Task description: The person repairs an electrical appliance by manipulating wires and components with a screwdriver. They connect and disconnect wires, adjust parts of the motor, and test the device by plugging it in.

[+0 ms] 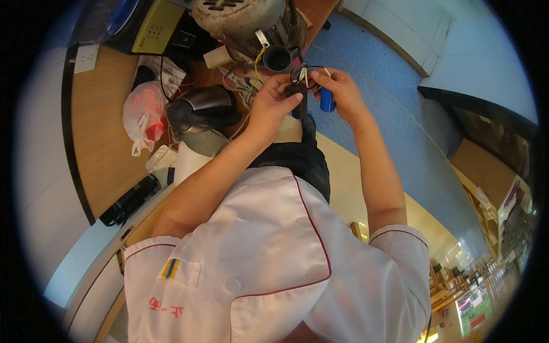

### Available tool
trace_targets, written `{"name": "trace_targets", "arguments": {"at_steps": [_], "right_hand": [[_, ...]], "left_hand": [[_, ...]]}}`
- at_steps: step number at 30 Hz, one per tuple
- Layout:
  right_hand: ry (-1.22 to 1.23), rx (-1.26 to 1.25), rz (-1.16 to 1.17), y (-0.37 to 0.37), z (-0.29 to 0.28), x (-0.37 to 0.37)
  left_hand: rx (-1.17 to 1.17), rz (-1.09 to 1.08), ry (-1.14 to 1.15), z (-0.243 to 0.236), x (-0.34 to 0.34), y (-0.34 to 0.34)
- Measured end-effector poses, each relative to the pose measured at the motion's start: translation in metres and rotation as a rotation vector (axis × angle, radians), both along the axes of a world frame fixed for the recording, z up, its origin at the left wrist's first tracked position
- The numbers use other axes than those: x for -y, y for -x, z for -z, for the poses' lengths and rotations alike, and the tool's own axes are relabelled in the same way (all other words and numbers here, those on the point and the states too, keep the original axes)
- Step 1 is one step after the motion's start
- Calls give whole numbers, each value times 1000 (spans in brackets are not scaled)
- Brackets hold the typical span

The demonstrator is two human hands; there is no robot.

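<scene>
My left hand is closed around a black cylindrical capacitor, thumb along its side. Opposite it, my right hand pinches thin wire leads. A blue cylindrical capacitor hangs just under its fingers; whether the fingers also touch it is hard to tell. White and dark wires run between the two hands. Just beyond them stands a dirty grey electric motor with vent slots. On its near side are a dark round cup-shaped housing and a yellow wire.
Left of the motor, a black and silver kettle and a tied plastic bag with red contents crowd the wooden table. Loose coloured wires lie by the motor. Blue flooring extends rightward to a cardboard box.
</scene>
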State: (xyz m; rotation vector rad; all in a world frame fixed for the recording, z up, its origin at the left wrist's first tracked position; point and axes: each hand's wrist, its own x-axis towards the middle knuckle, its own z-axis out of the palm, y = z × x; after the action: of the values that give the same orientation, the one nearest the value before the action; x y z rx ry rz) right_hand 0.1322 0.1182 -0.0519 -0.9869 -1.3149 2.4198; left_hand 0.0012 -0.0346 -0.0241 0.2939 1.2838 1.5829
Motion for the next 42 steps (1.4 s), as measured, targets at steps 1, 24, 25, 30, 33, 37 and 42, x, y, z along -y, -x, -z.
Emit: {"name": "trace_targets", "arguments": {"at_steps": [1,24,25,30,33,37,42], "right_hand": [[-41,32,-37,1,-3,-1],[121,22,-5,12,-5,1],[126,19,-1,11,-4,1],[141,-22,15,11,4,4],[152,-67,1,11,8,3],[45,-69,-53,11,8,3],[-71,-36,-108,13,7,0]], "left_hand": [[-9,6,5,0,1,0],[44,7,150,-2,-2,11],[70,8,169,-5,-3,11],[178,-27,205,-17,-8,4],[231,-35,184,-15,-8,5],[173,-18,195,-12,-9,5],[55,-66,211,-6,-15,1]]}}
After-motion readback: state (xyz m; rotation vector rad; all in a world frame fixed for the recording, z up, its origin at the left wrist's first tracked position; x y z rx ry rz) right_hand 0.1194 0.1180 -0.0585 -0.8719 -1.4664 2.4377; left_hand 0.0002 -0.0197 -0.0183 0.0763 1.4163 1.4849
